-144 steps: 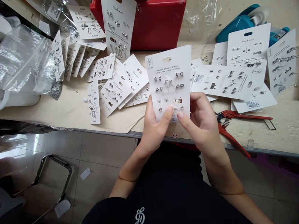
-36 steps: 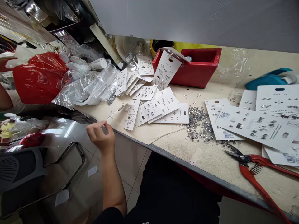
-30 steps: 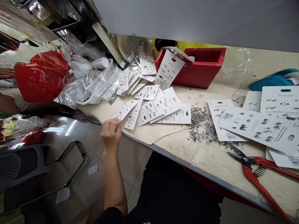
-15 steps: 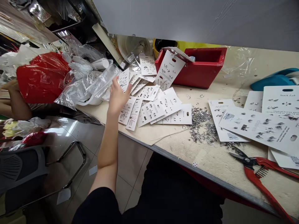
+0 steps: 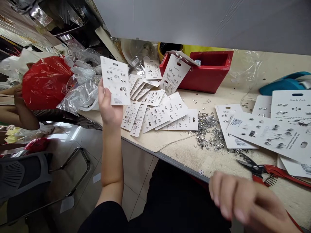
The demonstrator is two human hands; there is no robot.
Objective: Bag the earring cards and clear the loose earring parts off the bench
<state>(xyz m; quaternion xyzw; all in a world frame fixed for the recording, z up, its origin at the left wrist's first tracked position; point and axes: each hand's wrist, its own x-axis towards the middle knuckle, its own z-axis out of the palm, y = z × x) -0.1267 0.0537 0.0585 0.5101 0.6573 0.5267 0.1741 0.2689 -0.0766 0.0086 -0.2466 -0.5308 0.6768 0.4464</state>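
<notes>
My left hand (image 5: 109,110) holds a white earring card (image 5: 116,82) up at the left end of the table, thumb across its lower left corner. Small metal pieces stick out of the card, and a slot is cut near its top. Just right of that hand lies a fanned pile of earring cards (image 5: 155,118) carrying studs and rings. At the lower right, over the table's front edge, my right hand (image 5: 243,197) is slightly blurred, its fingers curled down and together. Whatever it may hold is hidden. Red-handled pruning shears (image 5: 259,170) lie partly behind it.
A heap of small metal pieces (image 5: 209,126) lies mid-table. More earring cards (image 5: 267,129) overlap at the right. A red box (image 5: 201,76) and a teal object (image 5: 282,84) stand behind. Left are plastic bags (image 5: 80,84), a chair (image 5: 21,181) and another person's arm (image 5: 21,113).
My left hand, empty and spread over the pile before, has moved left and now holds up an earring card. My right hand has come into view at the lower right.
</notes>
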